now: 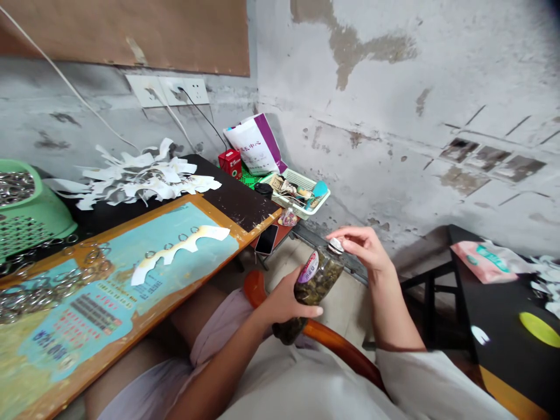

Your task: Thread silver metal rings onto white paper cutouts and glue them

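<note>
My left hand [286, 303] is wrapped round the middle of a clear plastic bottle [315, 280] with a purple label and dark green-brown contents, held tilted over my lap. My right hand [365, 245] is at the bottle's top, its fingertips pinched on the small white cap [336, 246]. A sheet of white paper cut-outs with metal rings [179, 248] lies on the printed board [109, 291] to my left, apart from both hands.
A green basket [26, 216] of metal rings and a pile of white paper scraps [140, 175] sit at the left. A phone [266, 239], a white tray of odds and ends [301, 195] and a red box [230, 162] lie by the wall. A black table [503, 315] stands right.
</note>
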### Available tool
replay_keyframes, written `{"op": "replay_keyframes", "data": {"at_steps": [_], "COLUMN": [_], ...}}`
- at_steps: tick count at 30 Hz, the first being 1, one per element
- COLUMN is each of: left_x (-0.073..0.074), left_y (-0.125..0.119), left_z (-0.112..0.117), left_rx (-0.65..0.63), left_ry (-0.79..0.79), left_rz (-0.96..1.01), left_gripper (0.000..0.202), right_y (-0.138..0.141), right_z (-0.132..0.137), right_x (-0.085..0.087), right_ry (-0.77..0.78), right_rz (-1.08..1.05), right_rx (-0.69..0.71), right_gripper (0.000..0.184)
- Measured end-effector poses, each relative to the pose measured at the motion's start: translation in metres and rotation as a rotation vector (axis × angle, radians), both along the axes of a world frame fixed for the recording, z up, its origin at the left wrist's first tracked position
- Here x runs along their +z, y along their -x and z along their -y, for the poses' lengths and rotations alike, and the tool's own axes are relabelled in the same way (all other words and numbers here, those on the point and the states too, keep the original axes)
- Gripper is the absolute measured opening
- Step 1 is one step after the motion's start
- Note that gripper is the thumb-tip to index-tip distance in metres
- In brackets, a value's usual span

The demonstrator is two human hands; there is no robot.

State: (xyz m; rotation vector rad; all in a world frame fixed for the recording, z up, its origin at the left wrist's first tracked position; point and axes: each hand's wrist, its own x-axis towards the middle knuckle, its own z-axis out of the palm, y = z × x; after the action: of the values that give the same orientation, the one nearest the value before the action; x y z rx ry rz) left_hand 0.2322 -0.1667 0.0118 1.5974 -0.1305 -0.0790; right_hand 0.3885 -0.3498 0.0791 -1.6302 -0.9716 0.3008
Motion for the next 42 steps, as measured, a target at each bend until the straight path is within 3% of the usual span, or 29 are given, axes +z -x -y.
{"op": "replay_keyframes", "data": {"at_steps": [5, 12, 15, 19, 22, 25, 33, 37, 42], "left_x": [-0.004, -0.001, -0.004, -0.009, -0.012, -0.015, -0.026, -0.035, -0.041], "left_y": [0.003, 0.010, 0.014, 0.015, 0.016, 0.015, 0.011, 0.011, 0.011], "left_z": [0.000, 0.001, -0.003, -0.008, -0.008, -0.005, 0.001, 0.006, 0.010], "left_rx": [-0.035, -0.111, -0.167, -0.344, -0.378, -0.390, -0.381, -0.378, -0.383], "left_ry": [0.179, 0.444, 0.540, 0.627, 0.633, 0.625, 0.722, 0.787, 0.822], "left_rz": [-0.074, -0.333, -0.392, -0.408, -0.409, -0.408, -0.402, -0.437, -0.497], "left_gripper": [0.069, 0.055, 0.054, 0.045, 0.044, 0.048, 0.047, 0.054, 0.074], "right_y": [0.002, 0.005, 0.005, 0.001, -0.004, -0.007, -0.002, -0.011, -0.019], "right_z": [-0.004, -0.007, -0.004, 0.002, 0.007, 0.010, 0.006, -0.001, -0.017], "right_x": [-0.002, 0.001, 0.007, 0.009, 0.005, 0.002, 0.011, -0.002, -0.024], "right_ry": [0.090, 0.134, 0.159, 0.062, -0.021, -0.037, 0.080, 0.213, 0.298], "right_rz": [0.025, 0.207, 0.324, 0.338, 0.299, 0.263, 0.196, 0.118, 0.187], "right_rx": [-0.047, -0.059, 0.027, 0.212, 0.327, 0.355, 0.221, 0.101, 0.001], "right_gripper": [0.034, 0.031, 0.030, 0.033, 0.034, 0.034, 0.034, 0.037, 0.057]}}
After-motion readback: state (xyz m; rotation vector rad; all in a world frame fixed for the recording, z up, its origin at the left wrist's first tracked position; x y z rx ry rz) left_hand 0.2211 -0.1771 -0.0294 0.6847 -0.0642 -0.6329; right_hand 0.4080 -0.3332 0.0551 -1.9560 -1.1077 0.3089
